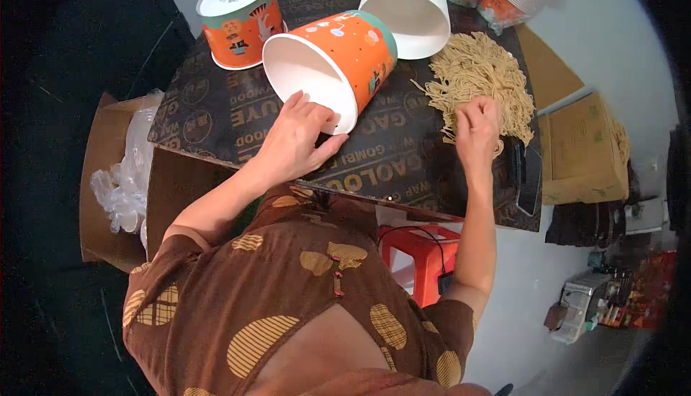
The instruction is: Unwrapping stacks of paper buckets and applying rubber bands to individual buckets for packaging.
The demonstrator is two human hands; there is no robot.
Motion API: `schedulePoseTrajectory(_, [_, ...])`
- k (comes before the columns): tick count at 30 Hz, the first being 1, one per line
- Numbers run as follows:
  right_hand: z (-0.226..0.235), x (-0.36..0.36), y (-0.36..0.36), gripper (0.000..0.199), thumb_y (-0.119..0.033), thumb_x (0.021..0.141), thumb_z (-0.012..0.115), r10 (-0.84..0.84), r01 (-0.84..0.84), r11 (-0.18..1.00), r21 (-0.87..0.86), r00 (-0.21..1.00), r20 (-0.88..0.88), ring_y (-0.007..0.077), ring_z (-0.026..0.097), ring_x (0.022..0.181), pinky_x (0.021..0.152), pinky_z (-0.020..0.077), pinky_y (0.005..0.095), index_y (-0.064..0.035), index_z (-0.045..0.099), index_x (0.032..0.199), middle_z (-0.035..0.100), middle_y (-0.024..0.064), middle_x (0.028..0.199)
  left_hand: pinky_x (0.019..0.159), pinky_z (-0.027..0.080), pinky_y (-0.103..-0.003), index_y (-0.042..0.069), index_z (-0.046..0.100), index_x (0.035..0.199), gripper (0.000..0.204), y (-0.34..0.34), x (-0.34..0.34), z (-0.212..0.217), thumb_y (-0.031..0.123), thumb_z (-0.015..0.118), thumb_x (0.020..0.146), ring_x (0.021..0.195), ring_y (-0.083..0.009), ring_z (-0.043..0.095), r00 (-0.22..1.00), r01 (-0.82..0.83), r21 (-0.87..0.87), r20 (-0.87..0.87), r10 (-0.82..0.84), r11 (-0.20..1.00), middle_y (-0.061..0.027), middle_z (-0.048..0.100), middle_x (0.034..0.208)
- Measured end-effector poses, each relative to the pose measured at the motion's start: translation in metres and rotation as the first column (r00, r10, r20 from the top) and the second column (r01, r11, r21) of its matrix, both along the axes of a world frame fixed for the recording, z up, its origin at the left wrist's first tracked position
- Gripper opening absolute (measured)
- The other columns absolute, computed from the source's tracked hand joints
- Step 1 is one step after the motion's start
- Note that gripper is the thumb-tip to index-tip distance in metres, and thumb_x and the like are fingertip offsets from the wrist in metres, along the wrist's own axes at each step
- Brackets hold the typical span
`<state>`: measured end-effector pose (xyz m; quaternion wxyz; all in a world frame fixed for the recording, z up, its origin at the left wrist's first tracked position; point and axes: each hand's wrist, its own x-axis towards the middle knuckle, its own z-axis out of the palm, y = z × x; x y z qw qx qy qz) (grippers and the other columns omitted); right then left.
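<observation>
A large orange paper bucket (363, 47) with a green base band and cartoon figures lies tilted, its white mouth toward me. My left hand (299, 137) is closed on its lower rim, fingertips inside and thumb along the edge. To the right, a heap of thin tan strands (489, 72) lies on the table; whether they are noodles or bands I cannot tell. At the near edge of this heap my right hand (477, 126) is pinched on some strands, largely hidden by the fingers.
An upside-down orange bucket (237, 33) stands far left on the dark printed tabletop (237, 119). Nested white buckets (410, 15) and bagged orange ones (497, 0) lie at the back. Cartons (586, 151) (108, 202) flank the table; a red stool (425, 252) stands below.
</observation>
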<state>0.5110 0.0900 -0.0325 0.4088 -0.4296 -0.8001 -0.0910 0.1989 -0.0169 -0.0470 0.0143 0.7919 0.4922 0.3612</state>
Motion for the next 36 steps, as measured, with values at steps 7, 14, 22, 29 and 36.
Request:
schedulePoseTrajectory(7, [-0.002,-0.070,-0.066,0.003,-0.004,0.077,0.064,0.357,-0.354,0.926,-0.133,0.934,-0.004,0.0328,0.059,0.092,0.080,0.0469,0.0412,-0.0050,0.062,0.079,0.060,0.0143,0.093,0.089,0.047,-0.050,-0.001,0.061,0.089,0.046,-0.002,0.004,0.021,0.043,0.073,0.079,0.077,-0.0399,0.065,0.995,-0.086,-0.099,0.048,0.091,0.991,-0.0196,0.065,0.074])
schedulePoseTrajectory(14, [-0.001,-0.112,-0.120,0.008,-0.003,0.074,0.067,0.640,-0.624,0.732,-0.274,0.767,-0.036,0.0277,0.056,0.067,0.061,0.0453,0.0380,-0.0066,0.064,0.080,0.053,0.0087,0.073,0.063,0.052,-0.046,-0.002,0.058,0.089,0.035,0.017,0.020,0.034,0.027,0.074,0.080,0.068,-0.0374,0.066,0.957,-0.147,-0.015,0.250,0.146,0.989,-0.0204,0.066,0.073])
schedulePoseTrajectory(22, [0.004,-0.095,-0.121,0.008,0.003,0.079,0.069,0.357,-0.462,0.830,-0.313,0.871,-0.339,0.0143,0.053,0.050,0.049,0.0417,0.0266,-0.0035,0.067,0.084,0.060,0.0070,0.067,0.067,0.052,-0.046,-0.001,0.057,0.095,0.029,0.022,0.013,0.021,0.020,0.072,0.081,0.076,-0.0381,0.066,0.977,-0.115,-0.018,0.181,0.116,0.993,-0.0204,0.066,0.075])
schedulePoseTrajectory(29, [-0.003,-0.080,-0.122,0.005,0.001,0.086,0.068,0.079,-0.377,0.860,-0.344,0.765,-0.640,-0.0006,0.047,0.063,0.053,0.0377,0.0178,0.0011,0.067,0.091,0.060,-0.0034,0.073,0.057,0.049,-0.042,-0.003,0.059,0.084,0.015,0.025,0.002,0.030,0.011,0.060,0.089,0.063,-0.0371,0.063,0.970,-0.139,-0.118,0.183,0.159,0.983,-0.0242,0.059,0.067])
schedulePoseTrajectory(36, [0.003,-0.085,-0.122,0.005,-0.001,0.088,0.068,0.047,-0.342,0.897,-0.282,0.705,-0.707,-0.0008,0.045,0.064,0.055,0.0359,0.0156,0.0017,0.068,0.093,0.059,-0.0060,0.075,0.056,0.044,-0.031,-0.004,0.057,0.082,0.019,0.020,0.000,0.034,0.010,0.057,0.094,0.057,-0.0129,0.051,0.840,0.083,-0.207,0.541,0.044,0.975,-0.0105,0.055,0.062])
